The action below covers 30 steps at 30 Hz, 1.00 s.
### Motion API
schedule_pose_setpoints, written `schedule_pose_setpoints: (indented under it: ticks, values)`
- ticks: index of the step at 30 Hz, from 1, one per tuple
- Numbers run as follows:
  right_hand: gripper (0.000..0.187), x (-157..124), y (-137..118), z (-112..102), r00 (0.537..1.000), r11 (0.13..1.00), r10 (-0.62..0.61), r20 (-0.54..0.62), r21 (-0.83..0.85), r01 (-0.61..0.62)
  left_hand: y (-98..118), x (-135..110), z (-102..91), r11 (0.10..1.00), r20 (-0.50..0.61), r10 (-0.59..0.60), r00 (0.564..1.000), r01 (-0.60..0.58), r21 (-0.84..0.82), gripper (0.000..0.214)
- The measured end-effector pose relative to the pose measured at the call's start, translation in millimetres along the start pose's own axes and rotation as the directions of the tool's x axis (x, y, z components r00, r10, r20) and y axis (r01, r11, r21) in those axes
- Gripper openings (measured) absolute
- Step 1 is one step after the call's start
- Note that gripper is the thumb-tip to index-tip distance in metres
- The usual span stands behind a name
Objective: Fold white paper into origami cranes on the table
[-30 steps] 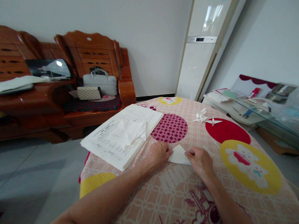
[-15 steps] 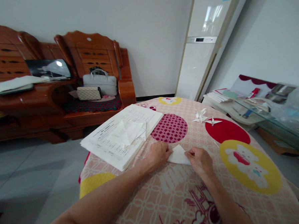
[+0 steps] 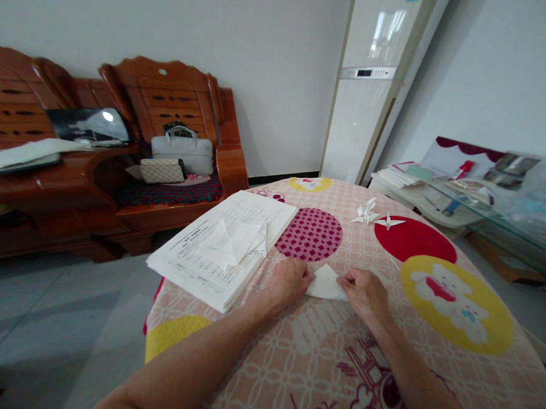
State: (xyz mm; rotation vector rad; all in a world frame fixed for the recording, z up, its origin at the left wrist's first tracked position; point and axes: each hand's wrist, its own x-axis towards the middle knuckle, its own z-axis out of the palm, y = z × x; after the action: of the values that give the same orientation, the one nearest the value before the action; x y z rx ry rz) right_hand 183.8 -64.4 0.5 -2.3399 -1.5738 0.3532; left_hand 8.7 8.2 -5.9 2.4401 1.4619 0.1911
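Note:
A small folded piece of white paper (image 3: 326,283) lies on the patterned tablecloth between my two hands, one corner pointing away from me. My left hand (image 3: 289,278) grips its left edge with curled fingers. At the right edge, my right hand (image 3: 364,291) pinches the paper between thumb and fingertips. Several white origami cranes (image 3: 365,212) stand farther back, one of them (image 3: 389,222) on the red circle of the cloth. To the left is a thick stack of printed sheets (image 3: 204,293), with loose folded white papers (image 3: 231,242) on top.
The round table's tablecloth (image 3: 273,375) carries coloured circles. Beyond it are a wooden sofa (image 3: 232,170) with bags (image 3: 183,154) and a tall white air conditioner (image 3: 355,127). A glass-topped stand (image 3: 484,209) with papers and a plastic bag is close at the right.

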Motion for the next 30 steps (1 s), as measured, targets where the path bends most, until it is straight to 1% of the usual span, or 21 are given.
schedule_pose_setpoints:
  ticks: [5, 9, 16, 20, 21, 23, 24, 26, 28, 30]
  values:
    - [0.023, 0, 0, 0, 1.0, 1.0, -0.003, -0.004, -0.012, 0.003, 1, -1, 0.3, 1.0, 0.005, -0.02, 1.0, 0.02, 0.005, 0.03]
    - [0.022, 0, 1, 1, 1.0, 1.0, -0.012, -0.008, -0.01, 0.012, 1, -3, 0.0, 1.0, -0.005, 0.0, 1.0, 0.0, 0.022, 0.031]
    - [0.022, 0, 0, 1, 1.0, 1.0, -0.02, -0.018, -0.02, 0.019, 5, -4, -3.9, 0.999, 0.017, -0.005, 1.0, 0.005, 0.033, 0.03]
    - [0.023, 0, 0, 1, 1.0, 0.999, -0.021, -0.014, -0.025, 0.021, 5, -4, -4.5, 1.0, 0.015, 0.014, 1.0, -0.014, 0.019, 0.027]
    - [0.024, 0, 0, 1, 1.0, 0.999, -0.022, -0.016, -0.028, 0.022, 4, -4, -3.6, 0.999, -0.001, 0.036, 0.999, -0.036, -0.002, 0.024]
    - [0.023, 0, 1, 2, 1.0, 0.999, -0.021, -0.021, -0.03, 0.021, 2, -2, -0.6, 0.989, -0.06, 0.128, 0.99, -0.132, -0.07, 0.016]
    - [0.022, 1, 1, 2, 1.0, 0.999, -0.018, -0.02, -0.03, 0.017, 1, 0, 1.1, 0.974, -0.094, 0.189, 0.977, -0.199, -0.11, 0.013]
    - [0.021, 1, 1, 3, 1.0, 0.999, -0.015, -0.018, -0.029, 0.015, 0, 3, 4.1, 0.926, -0.145, 0.302, 0.942, -0.326, -0.192, 0.018]
    - [0.021, 1, 1, 3, 1.0, 0.999, -0.014, -0.02, -0.029, 0.014, -1, 5, 5.6, 0.866, -0.138, 0.398, 0.907, -0.421, -0.27, 0.026]
    - [0.021, 1, 0, 3, 1.0, 0.999, -0.014, -0.026, -0.032, 0.013, -1, 6, 5.7, 0.803, -0.088, 0.499, 0.862, -0.499, -0.326, 0.031]
